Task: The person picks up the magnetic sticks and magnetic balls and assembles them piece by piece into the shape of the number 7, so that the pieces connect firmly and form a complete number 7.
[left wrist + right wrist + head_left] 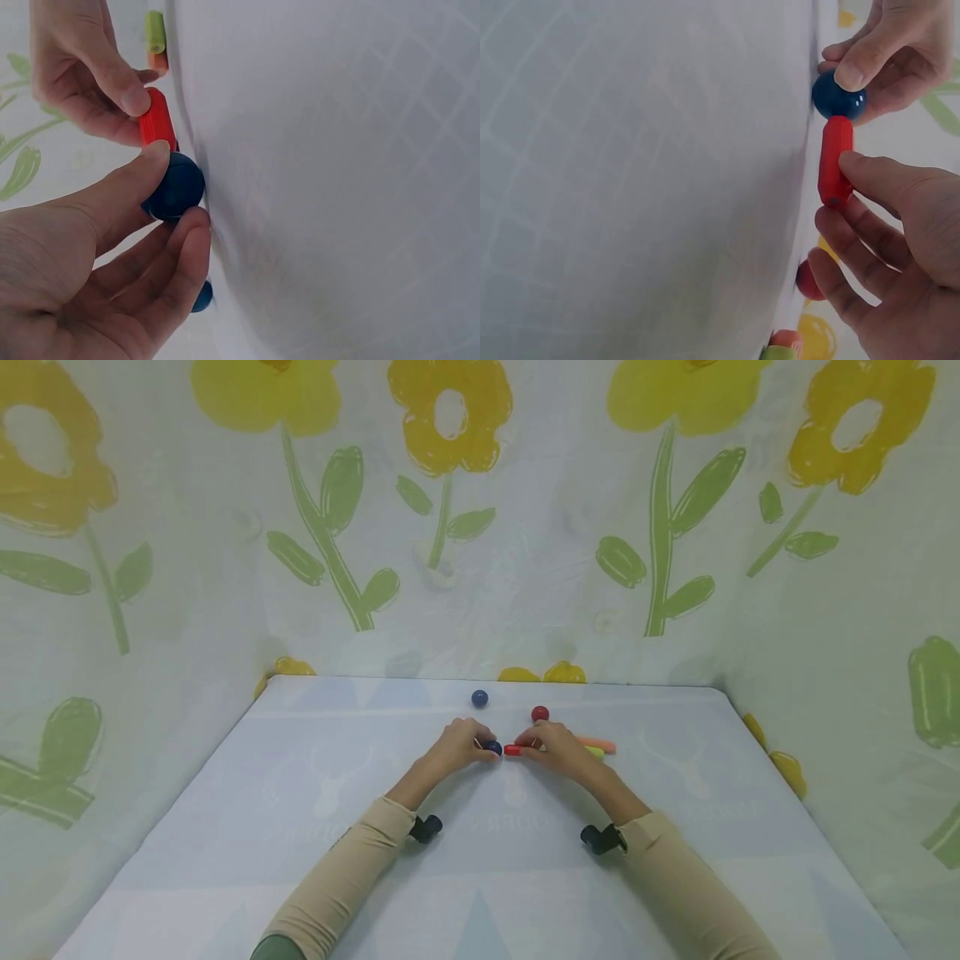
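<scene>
My left hand [457, 743] pinches a dark blue ball [177, 187] between thumb and fingers, low over the table. Facing it, my right hand [557, 748] holds a short red rod [836, 161], thumb on one side and fingertips on the other. One end of the rod is right at the ball in the right wrist view, and the two are roughly in line. Beyond the hands, a second blue ball [480, 698] lies on the table. A red ball [540, 713] sits just past the right hand's fingers.
An orange rod [600, 744] and a yellow-green rod [596, 752] lie side by side to the right of the right hand, partly hidden by it. The pale table [247, 827] is backed and flanked by a flower-printed curtain [525, 577].
</scene>
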The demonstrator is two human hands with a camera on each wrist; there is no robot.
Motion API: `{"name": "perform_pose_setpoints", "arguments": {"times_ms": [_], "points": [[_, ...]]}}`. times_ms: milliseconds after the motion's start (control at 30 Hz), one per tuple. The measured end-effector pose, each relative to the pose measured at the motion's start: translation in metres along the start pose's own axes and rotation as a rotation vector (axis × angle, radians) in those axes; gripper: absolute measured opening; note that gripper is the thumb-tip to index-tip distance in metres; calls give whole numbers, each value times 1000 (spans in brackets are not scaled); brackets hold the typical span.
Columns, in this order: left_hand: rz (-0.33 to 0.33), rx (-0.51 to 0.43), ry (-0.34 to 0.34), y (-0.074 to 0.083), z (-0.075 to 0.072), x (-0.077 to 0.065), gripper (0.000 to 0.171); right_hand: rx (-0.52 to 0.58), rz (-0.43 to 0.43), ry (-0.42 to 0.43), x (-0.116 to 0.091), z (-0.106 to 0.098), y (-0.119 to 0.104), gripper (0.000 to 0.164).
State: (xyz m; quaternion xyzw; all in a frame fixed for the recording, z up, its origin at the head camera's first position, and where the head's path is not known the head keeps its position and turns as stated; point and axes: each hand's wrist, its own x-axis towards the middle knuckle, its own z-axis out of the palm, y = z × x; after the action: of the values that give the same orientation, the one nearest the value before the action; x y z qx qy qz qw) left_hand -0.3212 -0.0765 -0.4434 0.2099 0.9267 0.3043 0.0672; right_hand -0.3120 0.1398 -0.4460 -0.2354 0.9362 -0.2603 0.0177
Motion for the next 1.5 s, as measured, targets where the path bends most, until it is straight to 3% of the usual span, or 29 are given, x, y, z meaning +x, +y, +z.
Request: {"name": "perform_pose_setpoints", "arguments": {"times_ms": [533, 833, 1200, 1500], "points": [[28, -5, 3, 2, -1, 1, 36, 14, -5, -5, 0, 0, 0, 21], [-3, -6, -5, 2, -1, -1, 38, -8, -13, -20, -4, -5, 6, 21], [-16, -8, -8, 2, -2, -2, 37, -6, 73, -56, -11, -17, 15, 22], [-10, -11, -13, -1, 0, -1, 37, -15, 74, -49, -15, -21, 18, 22]]}}
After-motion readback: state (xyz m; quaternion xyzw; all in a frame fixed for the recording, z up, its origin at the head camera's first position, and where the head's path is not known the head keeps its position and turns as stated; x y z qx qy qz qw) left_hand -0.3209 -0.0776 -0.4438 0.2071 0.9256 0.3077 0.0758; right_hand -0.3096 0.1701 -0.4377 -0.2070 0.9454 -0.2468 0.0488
